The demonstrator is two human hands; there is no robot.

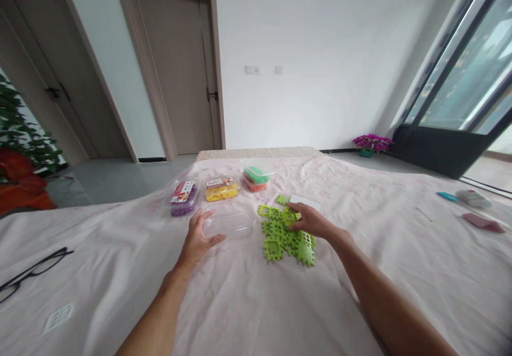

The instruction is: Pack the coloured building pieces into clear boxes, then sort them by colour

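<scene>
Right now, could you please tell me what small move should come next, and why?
I would probably lift a green piece with the right hand toward the clear container. That hand is at the green pile, the left hand is at the container's left end, and no green pieces show inside.

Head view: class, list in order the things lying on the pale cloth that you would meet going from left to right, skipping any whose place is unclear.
Black glasses → box of purple pieces → box of yellow pieces → box of green and orange pieces → loose green pieces → blue item → pink item
</scene>
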